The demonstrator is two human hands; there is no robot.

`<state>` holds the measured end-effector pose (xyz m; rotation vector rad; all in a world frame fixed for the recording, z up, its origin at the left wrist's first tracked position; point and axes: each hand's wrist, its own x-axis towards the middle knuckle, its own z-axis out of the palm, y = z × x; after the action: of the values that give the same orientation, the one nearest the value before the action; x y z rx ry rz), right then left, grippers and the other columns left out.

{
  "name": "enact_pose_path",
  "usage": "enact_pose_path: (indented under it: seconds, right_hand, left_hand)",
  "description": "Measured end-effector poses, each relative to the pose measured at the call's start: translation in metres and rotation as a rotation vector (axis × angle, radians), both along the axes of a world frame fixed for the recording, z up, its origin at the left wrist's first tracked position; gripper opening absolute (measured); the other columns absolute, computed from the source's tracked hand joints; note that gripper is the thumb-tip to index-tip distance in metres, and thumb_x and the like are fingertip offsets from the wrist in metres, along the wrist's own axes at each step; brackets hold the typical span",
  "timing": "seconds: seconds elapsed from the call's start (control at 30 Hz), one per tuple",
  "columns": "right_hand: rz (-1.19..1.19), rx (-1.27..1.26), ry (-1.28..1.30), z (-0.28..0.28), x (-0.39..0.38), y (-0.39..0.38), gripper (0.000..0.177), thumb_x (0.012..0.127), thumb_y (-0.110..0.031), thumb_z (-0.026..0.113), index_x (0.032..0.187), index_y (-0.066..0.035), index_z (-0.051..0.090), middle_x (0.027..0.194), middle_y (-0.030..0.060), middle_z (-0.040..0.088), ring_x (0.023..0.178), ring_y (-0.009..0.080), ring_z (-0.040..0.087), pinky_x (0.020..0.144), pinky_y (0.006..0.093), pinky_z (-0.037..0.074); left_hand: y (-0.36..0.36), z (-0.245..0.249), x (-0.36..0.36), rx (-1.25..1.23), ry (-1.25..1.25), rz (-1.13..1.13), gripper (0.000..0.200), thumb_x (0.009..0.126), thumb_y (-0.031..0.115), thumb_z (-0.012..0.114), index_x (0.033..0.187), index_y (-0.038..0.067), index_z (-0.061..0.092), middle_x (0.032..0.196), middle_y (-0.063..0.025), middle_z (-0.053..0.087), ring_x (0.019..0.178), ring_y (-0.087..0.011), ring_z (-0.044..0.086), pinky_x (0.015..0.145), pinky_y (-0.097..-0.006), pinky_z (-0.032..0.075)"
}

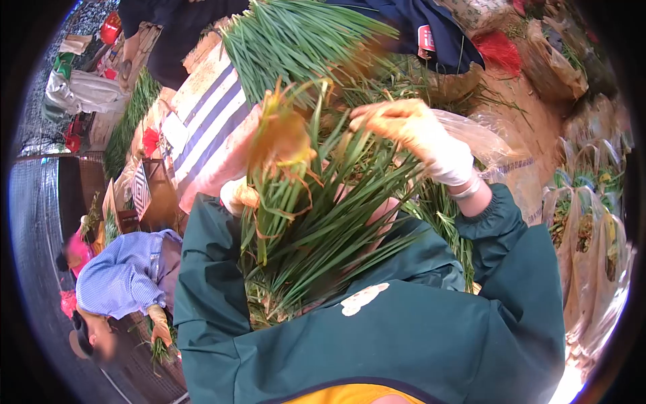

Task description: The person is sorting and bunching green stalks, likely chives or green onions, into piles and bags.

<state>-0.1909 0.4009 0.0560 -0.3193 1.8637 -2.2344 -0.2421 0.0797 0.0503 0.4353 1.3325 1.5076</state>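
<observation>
My left hand (238,196), in a white and orange glove, is closed round a bunch of chives (323,236); the leaves hide most of its fingers. The long green leaves fan out to the right over my lap. Yellowed, withered leaves (286,145) stick up on the bunch's upper left, partly blurred. My right hand (410,131), gloved alike, is raised at the upper right of the bunch, its fingers pinched together at the leaf tips. Beyond both hands, a large pile of cut chives (303,47) lies on a striped surface (212,111).
Loose leaves and a clear plastic bag (491,145) lie right of my right hand. Filled plastic bags (582,229) stand at the far right. At the left, a person in a checked shirt (124,276) bends over, holding greens (161,350). Another person's dark clothing (431,34) shows ahead.
</observation>
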Motion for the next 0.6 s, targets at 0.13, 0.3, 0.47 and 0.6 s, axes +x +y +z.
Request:
enact_pose_path:
  seconds: [0.13,0.3,0.47,0.6]
  right_hand:
    - [-0.077,-0.021,0.105,-0.010,-0.016,0.011,0.036,0.091,-0.028,0.055,0.112,0.000,0.061,0.110,0.0074,0.062,0.104,0.0146,0.055,0.096,0.0284,0.039]
    - [0.150,-0.388,-0.040,-0.040,-0.043,-0.013,0.045,0.095,-0.034,0.047,0.120,0.002,0.053,0.104,0.0075,0.061,0.101,0.0163,0.055,0.095,0.0299,0.038]
    - [0.127,-0.127,-0.007,0.001,-0.040,-0.057,0.034,0.093,-0.032,0.051,0.111,-0.003,0.060,0.085,-0.0006,0.055,0.076,0.0112,0.050,0.079,0.0268,0.038]
    - [-0.067,-0.073,-0.124,-0.010,-0.047,-0.070,0.033,0.092,-0.032,0.051,0.104,-0.004,0.063,0.086,0.0025,0.057,0.076,0.0113,0.048,0.076,0.0274,0.040]
  left_hand:
    - [0.000,0.001,-0.001,0.002,0.003,0.003,0.068,0.075,0.030,0.068,0.131,0.000,0.043,0.129,-0.0153,0.049,0.113,-0.0245,0.052,0.095,-0.0379,0.043]
    - [0.003,0.006,-0.004,0.010,-0.004,0.001,0.069,0.076,0.032,0.066,0.131,-0.001,0.042,0.129,-0.0165,0.048,0.114,-0.0255,0.051,0.095,-0.0385,0.043]
    - [-0.002,0.007,0.002,0.035,-0.017,0.023,0.069,0.077,0.033,0.064,0.132,-0.001,0.041,0.130,-0.0177,0.048,0.115,-0.0265,0.051,0.096,-0.0390,0.043]
    - [-0.004,0.008,0.007,0.098,-0.015,0.083,0.070,0.077,0.035,0.063,0.132,-0.002,0.040,0.131,-0.0186,0.047,0.116,-0.0273,0.051,0.096,-0.0394,0.043]
